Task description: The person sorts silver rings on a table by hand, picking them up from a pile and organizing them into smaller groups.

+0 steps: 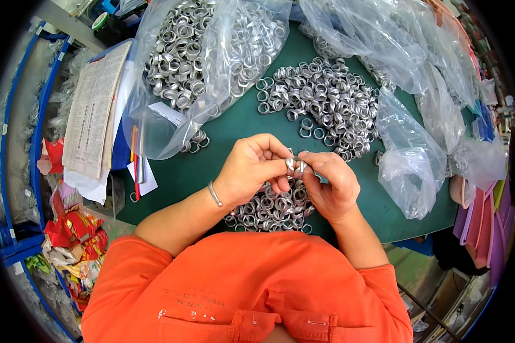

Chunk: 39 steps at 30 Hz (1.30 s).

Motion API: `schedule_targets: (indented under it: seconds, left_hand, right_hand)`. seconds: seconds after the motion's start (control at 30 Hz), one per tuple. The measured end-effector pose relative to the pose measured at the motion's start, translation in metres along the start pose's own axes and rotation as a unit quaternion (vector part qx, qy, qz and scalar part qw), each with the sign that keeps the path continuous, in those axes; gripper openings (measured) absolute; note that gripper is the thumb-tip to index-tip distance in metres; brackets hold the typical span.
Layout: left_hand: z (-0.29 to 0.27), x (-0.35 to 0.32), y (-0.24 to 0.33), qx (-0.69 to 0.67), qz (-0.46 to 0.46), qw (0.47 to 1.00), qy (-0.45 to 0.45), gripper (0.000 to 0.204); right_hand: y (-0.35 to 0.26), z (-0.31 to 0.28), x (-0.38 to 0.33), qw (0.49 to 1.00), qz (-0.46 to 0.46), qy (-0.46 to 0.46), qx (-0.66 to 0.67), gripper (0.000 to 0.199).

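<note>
My left hand (250, 167) and my right hand (333, 182) meet above the near side of the table. Thumb and fingers of the left pinch a silvery metal ring (290, 166) with a wavy, twisted-looking band. Close beside it, my right fingertips grip a similar ring (300, 168); whether the two rings touch I cannot tell. Below both hands lies a small heap of rings (269, 208), partly covered by my fingers. Beyond them spreads a larger pile of matching rings (326, 100).
A clear plastic bag full of rings (183, 57) stands at the far left, and more clear bags (409, 160) lie on the right. Papers (94, 108) and pens (136, 154) rest at the left edge of the green table (234, 128). Blue-framed shelving (40, 131) stands further left.
</note>
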<state>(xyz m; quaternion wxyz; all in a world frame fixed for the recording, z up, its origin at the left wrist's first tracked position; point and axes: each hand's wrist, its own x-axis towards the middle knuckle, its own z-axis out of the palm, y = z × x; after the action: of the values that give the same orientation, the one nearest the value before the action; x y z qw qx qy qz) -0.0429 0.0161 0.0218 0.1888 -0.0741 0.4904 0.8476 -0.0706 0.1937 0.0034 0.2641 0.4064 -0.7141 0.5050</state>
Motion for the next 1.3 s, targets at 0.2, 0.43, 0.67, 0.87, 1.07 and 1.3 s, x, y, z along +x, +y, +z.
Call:
schedule_targets:
  seconds: [0.2, 0.43, 0.67, 0.87, 1.07, 1.3]
  left_hand:
    - [-0.003, 0.0, -0.002, 0.104, 0.044, 0.994, 0.002, 0.006]
    - [-0.037, 0.007, -0.009, 0.577, 0.257, 0.775, -0.005, 0.014]
    - [-0.026, 0.034, -0.005, 0.598, 0.345, 0.724, -0.01, 0.011]
    - [-0.01, 0.077, -0.026, 0.655, 0.343, 0.672, -0.032, 0.018]
    - [-0.017, 0.078, -0.028, 0.628, 0.349, 0.695, -0.03, 0.02]
    - [-0.009, 0.056, -0.014, 0.496, 0.24, 0.835, 0.0, 0.018]
  right_hand:
    - [-0.006, -0.009, 0.005, 0.996, -0.029, -0.071, -0.04, 0.034]
    - [-0.02, -0.012, -0.017, 0.981, 0.061, -0.183, -0.032, 0.03]
    - [0.022, -0.016, -0.008, 0.915, 0.139, -0.191, -0.326, 0.014]
    - [0.024, -0.016, -0.006, 0.894, 0.136, -0.234, -0.358, 0.005]
    - [0.004, -0.027, -0.015, 0.934, 0.302, -0.125, -0.144, 0.01]
    - [0.003, -0.036, -0.026, 0.783, 0.564, 0.018, 0.261, 0.017]
